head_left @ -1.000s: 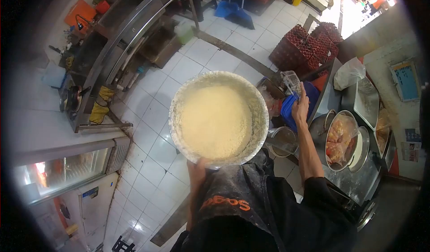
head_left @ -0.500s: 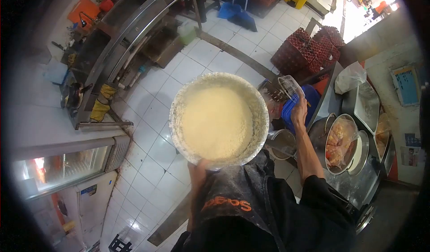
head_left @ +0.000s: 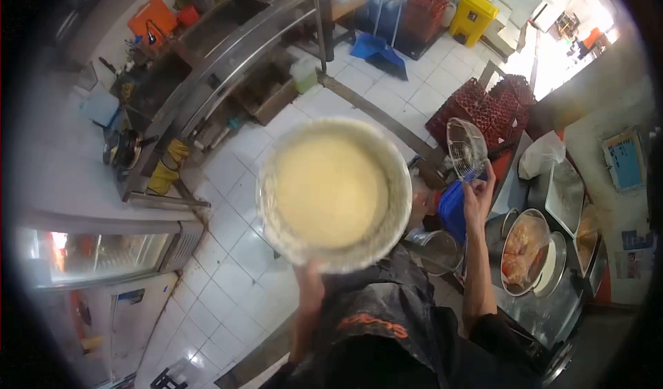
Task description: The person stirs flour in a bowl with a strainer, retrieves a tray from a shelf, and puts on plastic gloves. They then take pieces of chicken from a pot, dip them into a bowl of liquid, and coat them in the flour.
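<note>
A large round metal bowl (head_left: 400,213) fills the middle of the view, its inner wall coated with powder. Pale yellow flour-like powder (head_left: 330,188) lies in it. My left hand (head_left: 311,287) grips the near edge of the bowl, its fingers partly hidden under the rim. On the right, my right hand (head_left: 478,199) pinches a wire strainer (head_left: 467,148), held up and tilted beside the bowl. The bowl and my left hand are a little blurred.
At right, a counter carries a metal bowl of bagged raw meat (head_left: 525,251) and a rectangular tray (head_left: 565,199). A bucket (head_left: 436,252) and blue crate (head_left: 453,211) stand below the strainer. Left are a steel sink unit (head_left: 228,61) and a glass-front fridge (head_left: 103,254).
The strainer has risen and turned so its mesh bowl shows more openly, with my right hand moving along. The metal bowl has shifted slightly downward and tilted.
</note>
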The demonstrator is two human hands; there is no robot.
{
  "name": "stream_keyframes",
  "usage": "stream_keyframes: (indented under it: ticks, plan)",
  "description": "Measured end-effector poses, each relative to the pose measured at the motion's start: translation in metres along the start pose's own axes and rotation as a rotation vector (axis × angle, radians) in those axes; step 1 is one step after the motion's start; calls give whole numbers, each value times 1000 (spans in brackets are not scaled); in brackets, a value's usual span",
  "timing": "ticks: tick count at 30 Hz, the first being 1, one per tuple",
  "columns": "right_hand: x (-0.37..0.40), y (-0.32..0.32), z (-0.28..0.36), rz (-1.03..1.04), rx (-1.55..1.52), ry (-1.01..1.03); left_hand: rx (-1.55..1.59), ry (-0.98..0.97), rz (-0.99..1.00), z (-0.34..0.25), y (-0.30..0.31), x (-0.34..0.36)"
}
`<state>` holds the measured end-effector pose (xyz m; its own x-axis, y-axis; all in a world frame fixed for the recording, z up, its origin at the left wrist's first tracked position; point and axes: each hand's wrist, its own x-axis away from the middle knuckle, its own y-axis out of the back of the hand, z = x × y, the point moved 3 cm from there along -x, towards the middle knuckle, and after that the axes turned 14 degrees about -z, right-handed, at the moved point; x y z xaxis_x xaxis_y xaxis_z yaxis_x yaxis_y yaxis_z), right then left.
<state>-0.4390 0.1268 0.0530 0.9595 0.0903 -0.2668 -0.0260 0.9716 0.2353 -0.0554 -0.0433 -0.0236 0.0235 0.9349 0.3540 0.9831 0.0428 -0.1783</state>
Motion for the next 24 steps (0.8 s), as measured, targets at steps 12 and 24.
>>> stream_keyframes:
  ticks: [12, 24]
  plan:
    - [25, 8, 38, -7, -139, -254, -190, 186, 292, 34, 29, 2]
    - [61, -2, 82, 165, -296, -553, -226, 344, 115, 10, -28, 7]
